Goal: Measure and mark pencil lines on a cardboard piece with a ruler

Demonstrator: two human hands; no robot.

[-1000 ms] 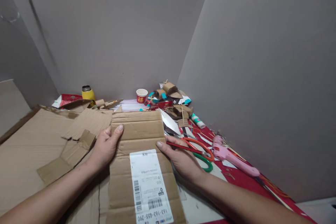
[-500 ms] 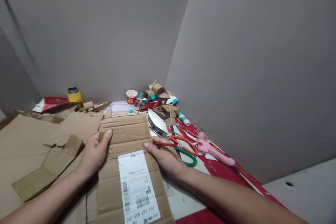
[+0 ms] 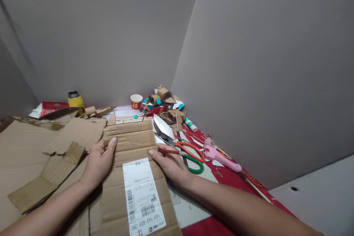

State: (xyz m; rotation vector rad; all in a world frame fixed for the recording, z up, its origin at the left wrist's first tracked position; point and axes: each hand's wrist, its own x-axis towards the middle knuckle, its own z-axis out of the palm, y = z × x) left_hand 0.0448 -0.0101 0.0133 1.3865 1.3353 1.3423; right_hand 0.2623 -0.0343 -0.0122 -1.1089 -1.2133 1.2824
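- from my end, the head view puts the cardboard piece (image 3: 135, 142) at the bottom centre, reaching out of sight at the lower edge.
- my left hand (image 3: 99, 162) grips its left edge, thumb on top, the other fingers mostly hidden.
- my right hand (image 3: 173, 166) pinches the right edge the same way, thumb on the face.
- a white label (image 3: 143, 193) with barcodes is stuck on that face, its print upside down to me.
- a red stick (image 3: 169, 151) crosses at my right fingers; whether they hold it, i cannot tell.
- scissors (image 3: 190, 145) with orange and green handles lie just beyond that hand, a pink glue gun (image 3: 221, 157) farther right.
- more cardboard (image 3: 24, 151) spreads to my left.
- at the back stand a yellow bottle (image 3: 76, 101) and a paper cup (image 3: 136, 103), well apart.
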